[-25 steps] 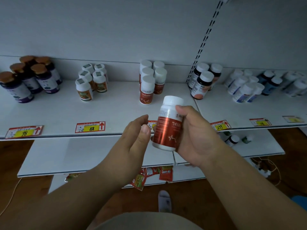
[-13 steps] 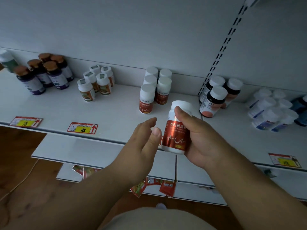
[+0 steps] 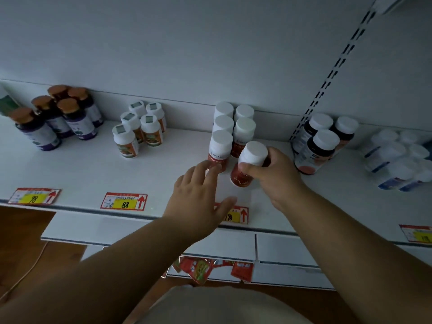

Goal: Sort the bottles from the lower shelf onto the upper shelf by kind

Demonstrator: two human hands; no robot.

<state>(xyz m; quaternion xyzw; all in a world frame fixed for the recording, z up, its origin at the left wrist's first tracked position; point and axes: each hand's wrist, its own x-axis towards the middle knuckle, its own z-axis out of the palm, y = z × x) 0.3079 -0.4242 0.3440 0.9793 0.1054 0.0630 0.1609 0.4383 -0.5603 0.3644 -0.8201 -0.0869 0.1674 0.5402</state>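
Note:
My right hand (image 3: 278, 176) grips a red-labelled bottle with a white cap (image 3: 247, 163) and holds it low over the upper shelf (image 3: 88, 174), just right of the front of a cluster of matching red bottles (image 3: 222, 136). My left hand (image 3: 198, 197) reaches forward with fingers spread, its fingertips touching the lower label of the frontmost red bottle (image 3: 219, 149). It holds nothing.
Groups stand along the upper shelf: dark bottles with brown caps (image 3: 58, 118), small orange-labelled bottles (image 3: 140, 127), dark bottles with white caps (image 3: 320, 141), white and blue bottles (image 3: 397, 160). Price tags (image 3: 124, 201) line the shelf's front edge. The lower shelf (image 3: 140, 230) shows beneath.
My right hand has carried the red bottle forward and down to the shelf beside the matching group. My left hand has left the bottle and reached to the front red bottle.

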